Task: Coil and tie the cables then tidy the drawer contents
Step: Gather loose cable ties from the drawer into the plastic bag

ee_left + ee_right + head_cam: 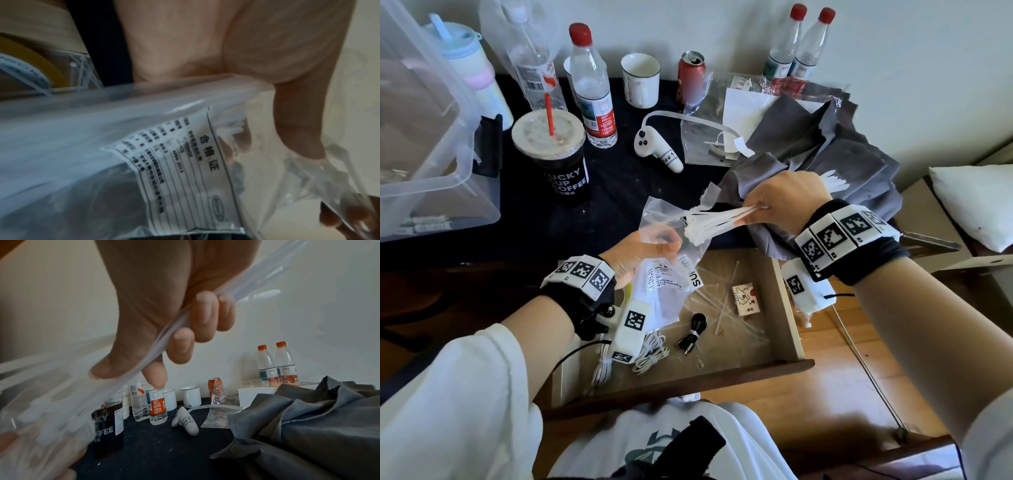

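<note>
Left hand (640, 253) fingers pinch clear bag (671, 260); right hand (787, 202) fingers grip zip ties (712, 222).

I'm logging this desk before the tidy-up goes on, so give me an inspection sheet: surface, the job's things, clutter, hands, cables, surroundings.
Surface: black desk top, crowded; open wooden drawer below it.
Job's things: bundle of white zip ties, its heads at the mouth of a clear plastic bag; loose zip ties lie in the drawer.
Clutter: water bottles, coffee cup, soda can, mug, white controller, grey cloth, small box in the drawer.
Hands: left hand holds the bag; right hand pinches the ties.
Cables: two white coils and a black coil, tied, in the drawer.
Surroundings: clear bin left, pillow right.
</note>
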`<state>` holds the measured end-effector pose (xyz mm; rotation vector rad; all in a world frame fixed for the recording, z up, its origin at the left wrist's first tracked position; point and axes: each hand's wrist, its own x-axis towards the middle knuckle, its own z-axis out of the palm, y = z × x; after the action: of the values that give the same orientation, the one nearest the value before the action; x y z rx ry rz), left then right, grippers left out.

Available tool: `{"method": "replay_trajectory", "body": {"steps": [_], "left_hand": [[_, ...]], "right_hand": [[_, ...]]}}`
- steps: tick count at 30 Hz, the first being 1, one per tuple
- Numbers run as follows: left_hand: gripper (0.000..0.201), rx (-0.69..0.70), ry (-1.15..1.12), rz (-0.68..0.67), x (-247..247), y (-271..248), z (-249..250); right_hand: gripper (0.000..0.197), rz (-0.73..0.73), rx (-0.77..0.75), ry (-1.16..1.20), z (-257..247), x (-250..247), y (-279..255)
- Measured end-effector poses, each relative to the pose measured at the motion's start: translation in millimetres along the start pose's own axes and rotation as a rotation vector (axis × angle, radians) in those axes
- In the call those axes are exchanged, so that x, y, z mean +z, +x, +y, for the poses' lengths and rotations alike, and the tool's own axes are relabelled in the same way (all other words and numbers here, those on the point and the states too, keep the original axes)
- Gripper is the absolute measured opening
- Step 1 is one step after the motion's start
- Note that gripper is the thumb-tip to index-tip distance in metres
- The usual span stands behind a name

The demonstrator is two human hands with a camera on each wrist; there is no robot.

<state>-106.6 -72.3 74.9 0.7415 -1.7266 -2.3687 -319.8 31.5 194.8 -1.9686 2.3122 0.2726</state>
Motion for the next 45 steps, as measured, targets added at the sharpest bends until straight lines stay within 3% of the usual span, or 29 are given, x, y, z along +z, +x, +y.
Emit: {"method": "replay_trajectory", "body": {"steps": [6,14,17,18,23,26,31,36,40,45], "left_hand": [[0.071,-0.004,-0.098,0.036,-2,1,-2],[0.070,-0.051,-0.061,-0.025,4,-5,3],[0.108,-0.060,0.041,0.015,9,-8,9],[0.113,-0.066,0.049,0.017,9,-8,11],[0.104,-0.102,-0.024,-0.007,10,-12,11],[0.101,-0.115,-0.037,-0.042,8,-12,8],[0.104,-0.102,0.021,-0.007,13,-10,10],[0.086,-0.095,0.165,-0.096,17,-1,11],[0.064,-0.091,0.162,-0.120,24,-2,15],[0.111,-0.101,0.079,-0.100,14,-4,10]], "right_hand": [[0.030,0.078,0.058,0.049,-1,2,-4],[0.050,-0.042,-0.012,-0.061,-2,-7,-7],[0.073,-0.099,-0.091,-0.099,-2,-10,-6],[0.077,-0.103,-0.110,-0.104,-2,-10,-6],[0.063,-0.020,-0.128,-0.115,-1,-13,-9],[0.072,-0.010,-0.147,-0.111,0,-13,-10],[0.074,-0.073,-0.195,-0.124,-2,-17,-11],[0.064,-0.221,-0.212,-0.114,-9,-14,-5],[0.056,-0.279,-0.130,-0.061,-13,-6,3],[0.050,-0.386,-0.051,0.093,-4,-10,3]]}}
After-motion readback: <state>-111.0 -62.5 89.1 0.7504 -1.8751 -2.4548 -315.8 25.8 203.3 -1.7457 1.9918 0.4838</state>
